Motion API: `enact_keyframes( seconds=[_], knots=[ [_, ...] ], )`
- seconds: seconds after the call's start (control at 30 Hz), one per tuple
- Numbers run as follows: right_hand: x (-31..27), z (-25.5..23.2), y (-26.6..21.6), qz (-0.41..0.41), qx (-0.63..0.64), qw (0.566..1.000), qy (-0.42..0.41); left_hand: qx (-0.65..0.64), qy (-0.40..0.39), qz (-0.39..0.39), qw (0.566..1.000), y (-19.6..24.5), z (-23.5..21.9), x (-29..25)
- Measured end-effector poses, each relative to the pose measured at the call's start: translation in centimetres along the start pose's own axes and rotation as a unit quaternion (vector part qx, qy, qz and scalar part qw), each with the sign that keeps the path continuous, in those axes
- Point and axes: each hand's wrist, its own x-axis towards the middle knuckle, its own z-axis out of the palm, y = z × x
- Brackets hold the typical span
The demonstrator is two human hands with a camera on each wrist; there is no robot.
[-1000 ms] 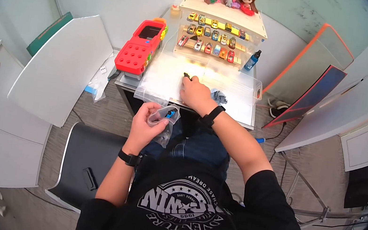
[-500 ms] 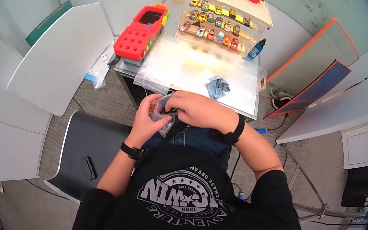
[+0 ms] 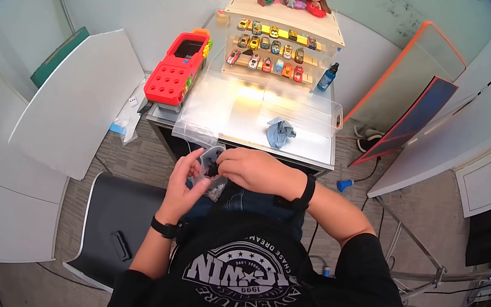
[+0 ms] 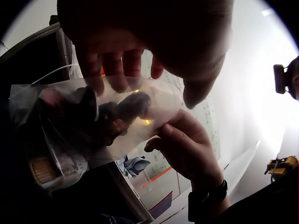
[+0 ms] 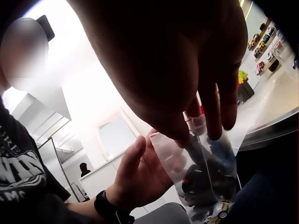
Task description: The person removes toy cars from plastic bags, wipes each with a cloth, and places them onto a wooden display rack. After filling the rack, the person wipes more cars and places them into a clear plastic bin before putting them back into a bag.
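Observation:
A clear plastic zip bag (image 3: 212, 192) hangs in front of the person's lap, its mouth spread. My left hand (image 3: 179, 187) holds it from the left, fingers along one side and thumb toward the other. From the right, my right hand (image 3: 255, 171) pinches the bag's upper edge; in the left wrist view its thumb and forefinger (image 4: 169, 133) lie right at the rim. Dark small toys (image 4: 126, 109) show through the plastic. At the bottom of the bag, the right wrist view shows a small yellow toy car (image 5: 222, 213).
On the table (image 3: 242, 131) lie a crumpled blue-grey cloth (image 3: 279, 133) and a flat clear plastic sheet. Behind stands a shelf (image 3: 288, 17) with rows of toy cars and dolls on top. A red toy (image 3: 175, 73) stands left, a blue bottle (image 3: 328, 77) right.
My right hand has come from the tabletop, where it held a small dark thing, to the bag's mouth. The left hand stays at the bag with its fingers looser around it.

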Motion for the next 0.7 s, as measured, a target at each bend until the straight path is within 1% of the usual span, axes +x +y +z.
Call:
enact_keyframes(
  seconds=[0.03, 0.07, 0.1, 0.13, 0.2, 0.23, 0.27, 0.3, 0.33, 0.4, 0.43, 0.47, 0.53, 0.57, 0.6, 0.67, 0.7],
  knots=[
    [0.1, -0.3, -0.5, -0.022, -0.007, 1.0, 0.017, 0.007, -0.027, 0.007, 1.0, 0.4, -0.9, 0.3],
    [0.4, -0.9, -1.2, -0.023, -0.007, 1.0, 0.016, 0.014, -0.055, 0.014, 0.998, 1.2, -1.5, 0.7],
    [0.7, -1.3, -1.9, -0.038, -0.016, 0.998, 0.046, 0.01, -0.048, 0.028, 0.998, 3.0, -1.8, 1.2],
    [0.7, -1.5, -2.4, -0.051, -0.023, 0.996, 0.075, -0.005, -0.05, 0.0, 0.999, 3.4, -2.5, 1.3],
    [0.3, -1.9, -2.0, -0.047, -0.029, 0.996, 0.075, 0.093, -0.053, 0.026, 0.994, 4.8, -2.8, 2.2],
    [-0.1, -2.0, -1.3, -0.027, -0.045, 0.998, 0.036, 0.091, -0.053, 0.023, 0.994, 4.8, -3.0, 2.6],
    [-0.4, -2.2, -0.8, -0.006, -0.06, 0.998, -0.005, 0.175, -0.081, 0.033, 0.981, 4.8, -3.4, 2.9],
    [-0.7, -2.3, -0.5, -0.015, -0.057, 0.998, 0.005, 0.258, -0.107, 0.042, 0.959, 5.0, -3.5, 3.2],
    [-0.9, -2.6, -0.4, -0.016, -0.053, 0.998, 0.001, 0.257, -0.105, 0.037, 0.96, 5.3, -3.4, 3.4],
    [-0.8, -3.8, -1.6, -0.044, -0.055, 0.991, 0.114, 0.295, -0.046, 0.181, 0.937, 7.5, -3.1, 3.9],
    [-0.8, -4.5, -2.2, -0.042, -0.054, 0.988, 0.136, 0.295, -0.023, 0.193, 0.935, 8.0, -2.8, 4.0],
    [-1.0, -4.9, -2.2, -0.031, -0.06, 0.989, 0.13, 0.295, -0.024, 0.188, 0.936, 7.9, -2.6, 4.1],
    [-1.6, -4.0, -0.1, -0.01, -0.072, 0.992, 0.104, 0.307, -0.031, 0.141, 0.941, 7.4, -2.3, 4.5],
    [-2.0, -3.5, 0.3, -0.009, -0.064, 0.993, 0.099, 0.317, -0.033, 0.166, 0.933, 6.5, -2.2, 4.7],
    [-1.6, -3.6, 0.0, -0.012, -0.059, 0.994, 0.095, 0.324, -0.049, 0.172, 0.929, 6.8, -2.2, 4.7],
    [-1.5, -4.3, -1.9, -0.019, -0.025, 0.987, 0.156, 0.279, 0.002, 0.199, 0.939, 8.4, -1.9, 4.0],
    [-1.3, -4.6, -2.3, -0.023, -0.032, 0.986, 0.164, 0.277, 0.013, 0.194, 0.941, 8.8, -2.2, 3.8]
  ],
)
